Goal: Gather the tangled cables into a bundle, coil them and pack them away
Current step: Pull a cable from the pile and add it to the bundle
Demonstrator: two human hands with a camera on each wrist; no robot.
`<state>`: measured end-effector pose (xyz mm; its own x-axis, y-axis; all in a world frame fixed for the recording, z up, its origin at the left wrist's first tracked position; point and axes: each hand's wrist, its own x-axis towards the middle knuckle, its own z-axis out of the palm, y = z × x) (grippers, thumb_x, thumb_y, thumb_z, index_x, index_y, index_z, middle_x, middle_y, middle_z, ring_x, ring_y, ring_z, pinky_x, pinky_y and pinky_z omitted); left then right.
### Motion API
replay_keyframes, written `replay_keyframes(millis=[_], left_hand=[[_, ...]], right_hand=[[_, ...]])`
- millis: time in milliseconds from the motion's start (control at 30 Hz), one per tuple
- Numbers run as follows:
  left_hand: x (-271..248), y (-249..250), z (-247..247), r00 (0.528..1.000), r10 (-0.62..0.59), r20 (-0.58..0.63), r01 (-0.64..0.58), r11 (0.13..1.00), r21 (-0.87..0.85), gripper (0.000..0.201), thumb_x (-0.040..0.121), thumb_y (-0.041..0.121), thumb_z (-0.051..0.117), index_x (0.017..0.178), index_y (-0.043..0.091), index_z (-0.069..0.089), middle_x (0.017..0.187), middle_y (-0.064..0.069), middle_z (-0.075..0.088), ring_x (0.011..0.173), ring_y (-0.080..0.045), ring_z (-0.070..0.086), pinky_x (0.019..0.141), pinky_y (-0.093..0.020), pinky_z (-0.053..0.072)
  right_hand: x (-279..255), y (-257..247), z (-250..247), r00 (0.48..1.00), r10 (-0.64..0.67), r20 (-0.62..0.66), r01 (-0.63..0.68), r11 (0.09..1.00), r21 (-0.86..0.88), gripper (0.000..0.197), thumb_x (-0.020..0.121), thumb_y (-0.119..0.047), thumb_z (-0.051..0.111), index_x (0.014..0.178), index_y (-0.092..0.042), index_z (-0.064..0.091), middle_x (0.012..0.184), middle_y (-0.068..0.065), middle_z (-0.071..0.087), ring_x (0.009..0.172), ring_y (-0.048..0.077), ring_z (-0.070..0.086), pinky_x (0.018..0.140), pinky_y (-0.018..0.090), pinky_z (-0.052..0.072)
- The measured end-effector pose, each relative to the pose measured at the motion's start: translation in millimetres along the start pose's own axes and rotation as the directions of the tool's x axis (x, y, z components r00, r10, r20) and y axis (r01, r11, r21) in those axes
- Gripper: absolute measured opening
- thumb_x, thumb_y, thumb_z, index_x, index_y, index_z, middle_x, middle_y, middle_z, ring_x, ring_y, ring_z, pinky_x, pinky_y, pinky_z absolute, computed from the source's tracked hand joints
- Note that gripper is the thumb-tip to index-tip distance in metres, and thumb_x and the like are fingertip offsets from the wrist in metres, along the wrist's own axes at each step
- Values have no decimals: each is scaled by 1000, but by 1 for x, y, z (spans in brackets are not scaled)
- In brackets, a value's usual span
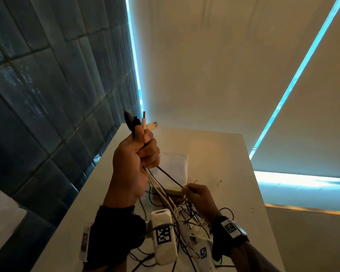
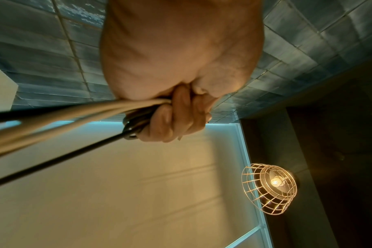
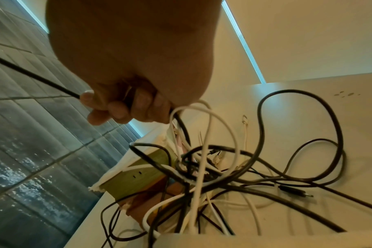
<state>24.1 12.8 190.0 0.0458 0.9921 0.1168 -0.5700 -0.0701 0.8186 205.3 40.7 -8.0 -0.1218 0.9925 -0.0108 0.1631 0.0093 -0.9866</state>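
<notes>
My left hand (image 1: pixel 139 150) is raised above the white table (image 1: pixel 224 158) and grips a bunch of white and black cables (image 1: pixel 157 185); their plug ends (image 1: pixel 143 122) stick up out of the fist. In the left wrist view the curled fingers (image 2: pixel 176 120) clamp the cables (image 2: pixel 74 115). Lower right, my right hand (image 1: pixel 194 193) pinches a single black cable (image 1: pixel 171 178) that runs taut up to the left fist. The right wrist view shows those fingers (image 3: pixel 121 107) curled on the black cable (image 3: pixel 32 75). A tangle of black and white cables (image 3: pixel 234 167) lies on the table below.
A white cloth pouch (image 1: pixel 173 169) and a green block (image 3: pixel 138 177) lie on the table beside the tangle. A dark tiled wall (image 1: pixel 47 85) runs along the table's left edge. Pale blinds (image 1: pixel 224 55) hang behind. A wire-cage lamp (image 2: pixel 270 188) glows overhead.
</notes>
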Motion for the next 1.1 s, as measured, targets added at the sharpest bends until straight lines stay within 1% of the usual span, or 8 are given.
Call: replay_keyframes(millis=[133, 267, 367, 533, 667, 800, 867, 1100], left_hand=[[2, 1, -5, 999, -5, -32, 6, 1000, 13, 37, 97, 36, 32, 68, 16, 42, 47, 9, 27, 40, -5, 18, 43, -24, 13], [6, -5, -11, 993, -47, -113, 50, 998, 26, 36, 99, 34, 33, 69, 16, 42, 45, 9, 30, 37, -4, 21, 38, -19, 17], [8, -11, -15, 981, -55, -186, 72, 994, 84, 37, 101, 33, 31, 71, 15, 41, 45, 5, 38, 35, -5, 25, 36, -18, 23], [8, -25, -6, 944, -113, -309, 192, 953, 236, 31, 103, 28, 34, 78, 13, 45, 57, -8, 66, 37, -13, 46, 37, -19, 34], [12, -31, -1, 915, -229, -331, 326, 904, 277, 38, 104, 34, 28, 83, 9, 48, 72, -10, 74, 57, -21, 70, 46, -26, 53], [7, -30, 6, 929, -299, -220, 320, 945, 68, 38, 104, 33, 28, 81, 11, 47, 84, -18, 73, 76, -30, 72, 68, -41, 59], [5, -28, 9, 950, -278, -141, 268, 959, -88, 37, 103, 32, 28, 79, 12, 48, 77, -15, 70, 72, -29, 70, 73, -43, 55], [9, -11, 8, 997, -70, 29, 73, 990, -118, 32, 97, 36, 34, 72, 18, 44, 66, 1, 56, 41, -6, 33, 44, -20, 31]], right_hand=[[0, 4, -2, 999, 31, 12, -30, 998, -55, 28, 90, 3, 55, 65, -6, 65, 49, -11, 55, 48, -2, 48, 53, 14, 39], [3, -5, -9, 979, 82, -184, -95, 994, -61, 21, 87, -10, 63, 68, -10, 71, 54, -3, 59, 50, 6, 48, 51, 27, 41], [2, -43, -15, 966, 55, -253, -20, 990, 140, 16, 89, -10, 63, 77, 0, 69, 49, -5, 51, 44, 6, 41, 42, 19, 34], [-7, -94, -15, 976, -115, -186, 174, 924, 340, 15, 88, -9, 63, 85, 5, 64, 60, 8, 43, 51, 13, 34, 44, 23, 28], [-17, -114, -11, 960, -259, -107, 280, 875, 395, 13, 89, -9, 61, 84, 2, 65, 60, 2, 48, 52, 10, 37, 47, 21, 31], [-19, -121, -7, 926, -378, -6, 350, 851, 391, 13, 88, -8, 60, 82, 2, 65, 61, -3, 52, 56, 9, 43, 55, 19, 37], [-19, -116, -7, 925, -378, 30, 342, 866, 364, 18, 88, -8, 60, 83, 9, 64, 61, -3, 53, 56, 7, 45, 56, 18, 38], [-19, -79, -6, 974, -191, 121, 160, 960, 230, 25, 96, -9, 53, 83, 9, 65, 53, -13, 53, 50, -1, 42, 51, 10, 34]])
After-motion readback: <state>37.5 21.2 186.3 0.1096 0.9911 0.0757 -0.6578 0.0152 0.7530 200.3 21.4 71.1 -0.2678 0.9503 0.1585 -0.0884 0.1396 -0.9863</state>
